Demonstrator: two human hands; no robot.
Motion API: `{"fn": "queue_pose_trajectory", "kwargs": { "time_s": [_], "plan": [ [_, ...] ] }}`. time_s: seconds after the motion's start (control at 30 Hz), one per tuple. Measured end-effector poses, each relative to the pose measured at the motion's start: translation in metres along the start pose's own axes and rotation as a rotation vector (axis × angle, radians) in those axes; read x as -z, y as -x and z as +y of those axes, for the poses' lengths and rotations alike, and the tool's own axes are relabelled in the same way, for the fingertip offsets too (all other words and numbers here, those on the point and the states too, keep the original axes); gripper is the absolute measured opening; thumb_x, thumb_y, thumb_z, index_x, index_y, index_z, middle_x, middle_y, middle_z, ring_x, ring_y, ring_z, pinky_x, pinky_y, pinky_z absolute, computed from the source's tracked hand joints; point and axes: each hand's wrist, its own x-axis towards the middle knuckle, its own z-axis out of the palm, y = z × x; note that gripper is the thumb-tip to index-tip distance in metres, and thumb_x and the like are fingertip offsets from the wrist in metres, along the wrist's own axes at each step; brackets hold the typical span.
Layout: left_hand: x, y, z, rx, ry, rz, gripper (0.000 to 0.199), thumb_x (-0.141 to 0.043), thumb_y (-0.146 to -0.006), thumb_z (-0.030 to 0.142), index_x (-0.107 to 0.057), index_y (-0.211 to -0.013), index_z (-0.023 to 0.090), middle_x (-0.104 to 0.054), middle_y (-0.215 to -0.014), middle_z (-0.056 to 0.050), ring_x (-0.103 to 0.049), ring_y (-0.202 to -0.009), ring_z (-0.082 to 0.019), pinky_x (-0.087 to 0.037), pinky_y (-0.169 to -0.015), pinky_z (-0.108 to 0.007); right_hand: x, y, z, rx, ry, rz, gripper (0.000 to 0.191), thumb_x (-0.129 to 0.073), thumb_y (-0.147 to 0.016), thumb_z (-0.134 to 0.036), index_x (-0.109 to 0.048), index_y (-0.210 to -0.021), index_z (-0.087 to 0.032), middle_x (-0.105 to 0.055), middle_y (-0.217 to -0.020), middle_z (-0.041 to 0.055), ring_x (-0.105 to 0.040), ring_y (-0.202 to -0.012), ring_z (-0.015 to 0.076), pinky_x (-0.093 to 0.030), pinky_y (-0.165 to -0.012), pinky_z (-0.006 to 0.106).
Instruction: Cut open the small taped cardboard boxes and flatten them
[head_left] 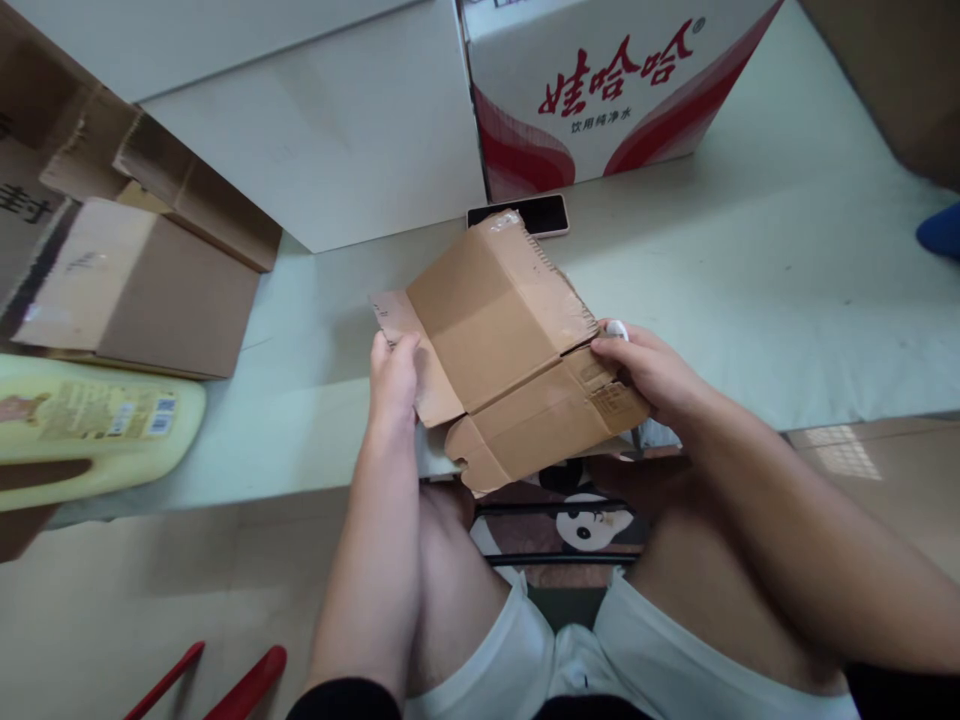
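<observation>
A brown cardboard box (480, 315), opened out with its flaps spread, is held up over the front edge of the table. My left hand (394, 378) is closed on its left flap, thumb on top. At the right end my right hand (649, 368) pinches the cardboard near a torn, creased corner. A small white thing (616, 330) shows between the right fingers; most of it is hidden, so its kind is unclear. The upper right edge of the box is ragged, with clear tape at its top corner. Just behind it lies a phone (551, 215), partly covered.
A large white box (322, 150) and a white-and-red water carton (600, 120) stand at the back of the pale-covered table (750, 320). Several brown boxes (180, 285) and a yellow bottle (150, 425) are at left. Red legs (247, 685) show on the floor.
</observation>
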Motion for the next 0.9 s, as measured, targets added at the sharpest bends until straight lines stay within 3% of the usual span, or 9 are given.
{"fn": "queue_pose_trajectory", "kwargs": {
  "time_s": [0.9],
  "plan": [
    [-0.0005,0.0002,0.0008,-0.008,-0.027,0.000,0.018,-0.064,-0.069,0.028,-0.056,-0.084,0.022,-0.069,-0.090,-0.005,-0.066,-0.086,-0.022,-0.053,-0.075,-0.031,0.0000,-0.0004,0.0003,0.007,0.002,0.014,0.015,-0.066,-0.070,-0.034,-0.058,-0.077,-0.023,-0.062,-0.071,-0.0011,-0.054,-0.068,0.0172,-0.044,-0.065,0.030]
  ]
}}
